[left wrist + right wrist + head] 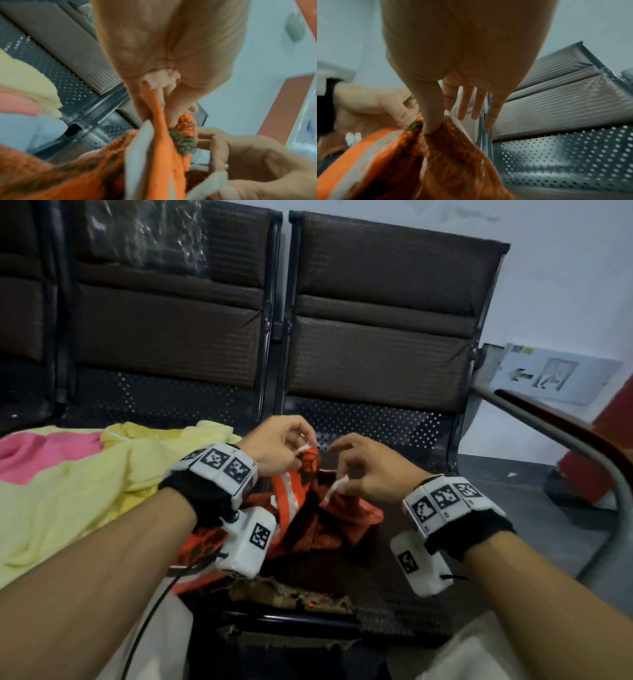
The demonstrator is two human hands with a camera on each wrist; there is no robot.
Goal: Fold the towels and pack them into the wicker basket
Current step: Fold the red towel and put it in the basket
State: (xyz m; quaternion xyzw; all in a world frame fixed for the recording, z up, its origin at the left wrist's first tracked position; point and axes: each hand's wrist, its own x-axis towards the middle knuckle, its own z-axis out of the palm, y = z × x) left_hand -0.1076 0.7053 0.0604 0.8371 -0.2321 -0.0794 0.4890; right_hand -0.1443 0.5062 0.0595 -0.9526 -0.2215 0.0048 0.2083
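Observation:
An orange towel [322, 518] with a dark pattern and white stripes hangs crumpled between my hands over the metal bench seat. My left hand [291, 448] pinches its white-edged top corner. My right hand [346, 474] pinches another part of the white edge a little lower and to the right. In the left wrist view the orange towel [154, 162] runs up into my left hand's fingers [173, 108]. In the right wrist view the thumb [431, 115] presses the orange towel [453, 162] while the other fingers stay straight. No wicker basket is in view.
A heap of yellow and pink towels [68, 474] lies on the seat to the left. Dark padded backrests [376, 337] rise behind the perforated seat [376, 422]. A curved metal armrest [565, 440] stands at the right. The seat's front padding [291, 594] is torn.

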